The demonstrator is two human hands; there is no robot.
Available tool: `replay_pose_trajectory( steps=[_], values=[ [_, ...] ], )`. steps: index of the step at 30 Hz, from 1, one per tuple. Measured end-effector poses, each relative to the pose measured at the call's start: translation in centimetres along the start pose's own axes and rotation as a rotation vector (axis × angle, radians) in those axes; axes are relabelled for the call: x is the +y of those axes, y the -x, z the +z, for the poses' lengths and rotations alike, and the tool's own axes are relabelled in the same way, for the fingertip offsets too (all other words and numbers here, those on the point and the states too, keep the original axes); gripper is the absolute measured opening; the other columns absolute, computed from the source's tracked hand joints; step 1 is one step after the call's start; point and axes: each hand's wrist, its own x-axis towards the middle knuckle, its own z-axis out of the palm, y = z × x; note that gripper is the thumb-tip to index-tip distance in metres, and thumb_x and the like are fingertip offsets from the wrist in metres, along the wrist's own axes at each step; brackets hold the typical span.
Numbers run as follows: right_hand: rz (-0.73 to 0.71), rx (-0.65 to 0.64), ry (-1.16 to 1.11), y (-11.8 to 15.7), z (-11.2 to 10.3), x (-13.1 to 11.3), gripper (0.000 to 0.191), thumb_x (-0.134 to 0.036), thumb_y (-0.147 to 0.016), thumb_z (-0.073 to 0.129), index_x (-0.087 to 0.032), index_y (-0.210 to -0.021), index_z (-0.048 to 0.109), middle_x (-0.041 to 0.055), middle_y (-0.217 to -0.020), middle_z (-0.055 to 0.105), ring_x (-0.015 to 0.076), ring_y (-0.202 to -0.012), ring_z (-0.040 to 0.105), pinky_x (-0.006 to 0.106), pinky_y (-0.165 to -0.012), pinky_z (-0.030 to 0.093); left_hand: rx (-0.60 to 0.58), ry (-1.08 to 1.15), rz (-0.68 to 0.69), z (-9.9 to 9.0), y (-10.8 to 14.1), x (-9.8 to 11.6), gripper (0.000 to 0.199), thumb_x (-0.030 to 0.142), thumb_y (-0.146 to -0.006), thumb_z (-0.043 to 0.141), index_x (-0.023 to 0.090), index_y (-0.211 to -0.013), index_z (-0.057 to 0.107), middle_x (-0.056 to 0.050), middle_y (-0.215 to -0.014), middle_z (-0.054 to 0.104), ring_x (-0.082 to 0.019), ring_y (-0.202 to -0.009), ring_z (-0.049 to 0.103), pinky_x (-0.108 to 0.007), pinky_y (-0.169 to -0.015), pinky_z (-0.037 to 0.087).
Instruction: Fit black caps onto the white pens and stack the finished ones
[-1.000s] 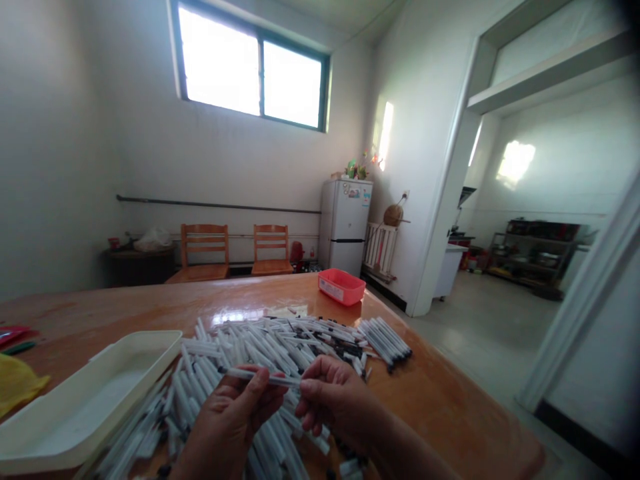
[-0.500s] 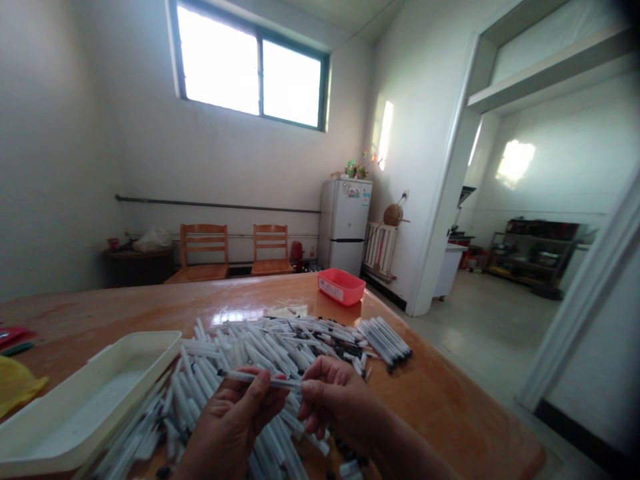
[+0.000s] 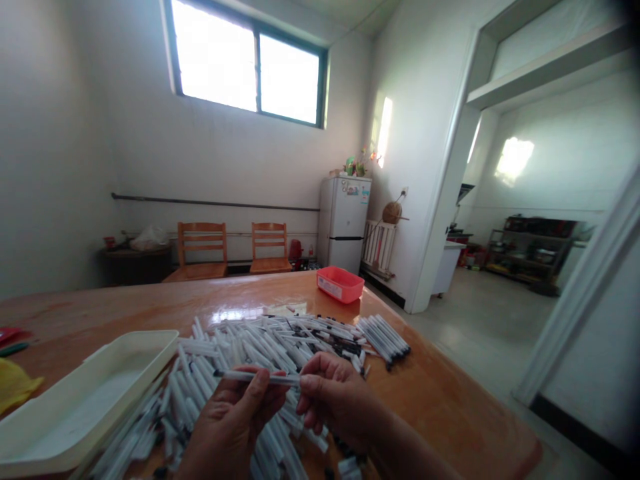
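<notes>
A pen [image 3: 283, 380] with a clear-white barrel and a dark left end lies nearly level between my two hands. My left hand [image 3: 240, 413] is closed on its barrel, thumb on the near side. At the pen's right end, my right hand [image 3: 337, 393] pinches with thumb and fingers; the tip itself is hidden by them. Under and around both hands spreads a big heap of similar pens and pen parts [image 3: 270, 343]. Off to the right, several pens with dark ends [image 3: 384, 339] lie side by side in a row.
A long cream tray [image 3: 150, 340] stands left of the heap, with a yellow thing [image 3: 17, 385] beyond its left side. A red plastic box [image 3: 340, 285] sits near the far table edge. Two wooden chairs [image 3: 203, 247] and a fridge [image 3: 345, 220] stand behind the wooden table [image 3: 450, 413].
Both hands keep their hold on the pen and have hardly moved. The whole view has shifted very slightly.
</notes>
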Motion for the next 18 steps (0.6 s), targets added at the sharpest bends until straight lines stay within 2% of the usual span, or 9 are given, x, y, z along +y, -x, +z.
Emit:
replay_pose_trajectory(
  steps=[7, 11, 14, 16, 18],
  values=[
    [-0.026, -0.006, 0.025, -1.1, -0.1, 1.4, 0.043, -0.046, -0.078, 0.076, -0.015, -0.096, 0.053, 0.0053, -0.071, 0.072, 0.0142, -0.051, 0.066, 0.019, -0.043, 0.047, 0.016, -0.131, 0.114, -0.5, -0.3, -0.1, 0.034, 0.037, -0.07, 0.085, 0.02, -0.093, 0.067, -0.004, -0.09, 0.076, -0.021, -0.088, 0.073, -0.031, -0.083, 0.06],
    [-0.05, 0.003, 0.182, -1.3, -0.3, 1.6, 0.047, -0.053, -0.081, 0.07, -0.016, -0.104, 0.053, 0.0027, -0.068, 0.07, 0.013, -0.046, 0.061, 0.02, -0.04, 0.045, -0.03, -0.282, 0.219, -0.5, -0.1, 0.0, 0.04, 0.046, -0.073, 0.08, 0.02, -0.101, 0.066, -0.008, -0.101, 0.076, -0.027, -0.098, 0.071, -0.037, -0.086, 0.059],
    [-0.164, 0.136, 0.382, -0.9, -0.4, 1.0, 0.042, -0.052, -0.086, 0.065, -0.017, -0.108, 0.056, -0.0033, -0.064, 0.062, 0.0073, -0.04, 0.049, 0.017, -0.038, 0.036, -0.042, -0.522, 0.399, -1.0, -0.2, 0.4, 0.036, 0.046, -0.079, 0.073, 0.021, -0.105, 0.067, -0.009, -0.106, 0.074, -0.028, -0.102, 0.07, -0.039, -0.089, 0.057],
    [-0.278, 0.233, 0.47, -0.6, -0.3, 0.5, 0.034, -0.05, -0.088, 0.063, -0.017, -0.098, 0.058, -0.0039, -0.067, 0.059, 0.0065, -0.045, 0.047, 0.017, -0.041, 0.035, -0.043, -0.8, 0.573, -1.6, -0.5, 0.7, 0.031, 0.044, -0.085, 0.066, 0.023, -0.108, 0.068, -0.007, -0.11, 0.073, -0.027, -0.103, 0.068, -0.038, -0.092, 0.053],
    [-0.371, 0.268, 0.511, -0.1, -0.1, 0.1, 0.03, -0.048, -0.091, 0.06, -0.018, -0.089, 0.057, -0.003, -0.071, 0.057, 0.0074, -0.051, 0.048, 0.019, -0.046, 0.037, -0.061, -1.039, 0.774, -2.3, -0.9, 0.8, 0.027, 0.04, -0.091, 0.057, 0.025, -0.112, 0.068, -0.007, -0.111, 0.071, -0.026, -0.104, 0.065, -0.04, -0.092, 0.051]
  ],
)
